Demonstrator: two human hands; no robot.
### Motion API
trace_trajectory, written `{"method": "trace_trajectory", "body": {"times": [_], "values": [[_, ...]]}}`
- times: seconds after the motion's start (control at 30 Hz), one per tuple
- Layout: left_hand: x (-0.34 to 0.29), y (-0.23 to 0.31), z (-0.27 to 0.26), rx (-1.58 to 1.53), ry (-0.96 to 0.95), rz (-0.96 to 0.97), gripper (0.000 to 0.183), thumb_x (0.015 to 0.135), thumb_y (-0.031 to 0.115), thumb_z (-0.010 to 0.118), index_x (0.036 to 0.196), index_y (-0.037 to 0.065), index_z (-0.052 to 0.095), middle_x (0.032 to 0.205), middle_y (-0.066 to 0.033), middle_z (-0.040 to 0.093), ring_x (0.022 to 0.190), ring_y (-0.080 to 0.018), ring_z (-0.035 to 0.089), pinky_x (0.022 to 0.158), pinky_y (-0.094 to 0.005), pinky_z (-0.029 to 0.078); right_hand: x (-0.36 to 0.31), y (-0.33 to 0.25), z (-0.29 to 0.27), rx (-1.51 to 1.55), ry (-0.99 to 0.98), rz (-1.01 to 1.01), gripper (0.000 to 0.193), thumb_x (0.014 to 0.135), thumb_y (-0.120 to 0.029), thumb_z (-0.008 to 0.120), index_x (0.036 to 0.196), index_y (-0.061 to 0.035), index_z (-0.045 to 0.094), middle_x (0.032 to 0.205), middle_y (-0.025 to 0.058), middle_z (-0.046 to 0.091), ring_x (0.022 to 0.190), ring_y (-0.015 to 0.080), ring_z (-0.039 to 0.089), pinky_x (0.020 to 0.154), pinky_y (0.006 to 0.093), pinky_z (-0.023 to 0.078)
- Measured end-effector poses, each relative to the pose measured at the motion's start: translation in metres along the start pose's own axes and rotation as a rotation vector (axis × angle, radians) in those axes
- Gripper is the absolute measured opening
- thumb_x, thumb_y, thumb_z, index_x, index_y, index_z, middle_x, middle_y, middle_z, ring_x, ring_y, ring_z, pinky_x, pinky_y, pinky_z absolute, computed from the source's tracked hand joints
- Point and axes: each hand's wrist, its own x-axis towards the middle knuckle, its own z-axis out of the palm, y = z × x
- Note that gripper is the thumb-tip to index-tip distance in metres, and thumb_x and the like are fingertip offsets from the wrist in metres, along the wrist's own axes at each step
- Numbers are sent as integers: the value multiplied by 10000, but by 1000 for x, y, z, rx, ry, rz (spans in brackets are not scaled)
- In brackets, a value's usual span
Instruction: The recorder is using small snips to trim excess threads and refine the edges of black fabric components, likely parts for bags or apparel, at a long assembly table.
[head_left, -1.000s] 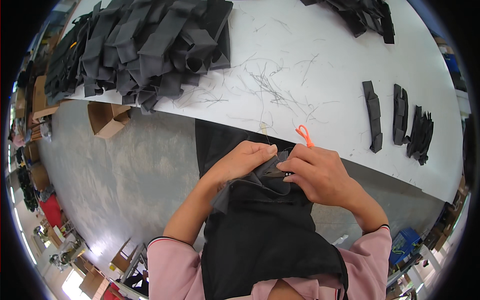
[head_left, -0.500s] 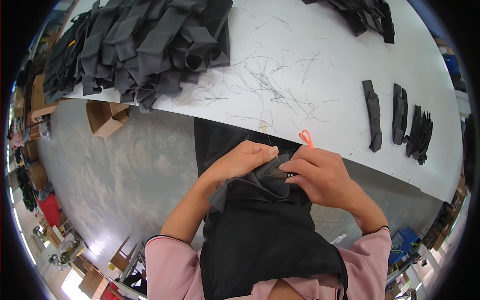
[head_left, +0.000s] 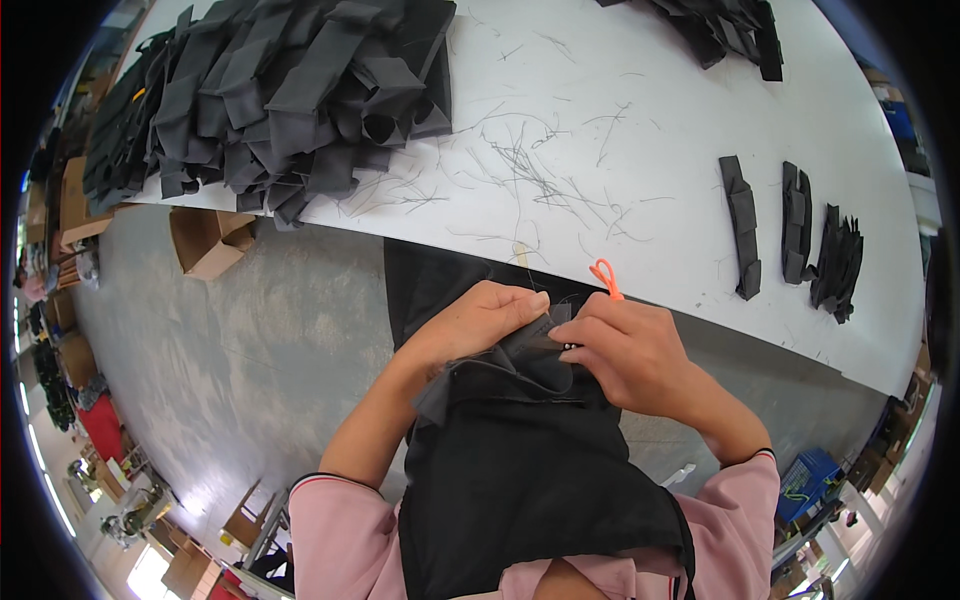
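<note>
Above my lap, my left hand (head_left: 480, 316) is closed, thumb and fingers pinching a dark grey fabric piece (head_left: 490, 378) that hangs in folds over the black apron (head_left: 530, 470). My right hand (head_left: 640, 345) is closed around thread snips (head_left: 604, 274). Their orange loop sticks up past the knuckles, and the rest is mostly hidden by the fingers. The fingertips of this hand are close to the fabric's edge, just right of my left thumb. Loose thread ends stand up from the fabric between both hands.
On the white table (head_left: 640, 120) a large pile of dark fabric pieces (head_left: 290, 90) lies at the left. Cut threads (head_left: 530, 175) are scattered mid-table. Small bundles of dark strips (head_left: 796, 222) lie at the right. An open cardboard box (head_left: 210, 243) stands on the floor at left.
The view has shifted slightly. Both hands keep their hold, with the right fingertips still close to the fabric's edge; little else differs.
</note>
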Motion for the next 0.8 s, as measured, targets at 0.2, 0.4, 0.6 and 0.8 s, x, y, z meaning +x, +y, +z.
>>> {"method": "trace_trajectory", "body": {"times": [0.2,0.4,0.6,0.8], "values": [[-6,7,3,78,84,21,312,947,300,512,861,15,605,717,48,525,664,-31,450,613,-206,396,-5,4,7,74,93,43,245,668,25,697,893,-43,629,752,72,555,625,214,543,533,294,433],[-3,-3,17,33,282,266,231,911,206,555,1021,4,583,784,10,540,717,-59,490,672,-209,409,-11,-7,17,147,263,266,339,627,9,712,940,-74,614,735,58,477,603,230,526,541,304,458],[1,-2,32,-285,251,257,484,785,-8,522,1247,22,380,1092,-106,485,975,-155,531,858,-278,436,-13,22,44,111,557,162,294,543,97,650,785,-69,632,656,45,436,525,186,507,476,246,410],[-1,-9,43,-483,354,288,516,702,-13,533,1205,34,424,1058,-96,534,786,-190,585,616,-314,497,7,41,63,779,502,429,213,663,97,629,832,-31,638,717,11,458,582,86,431,595,203,389]]}}
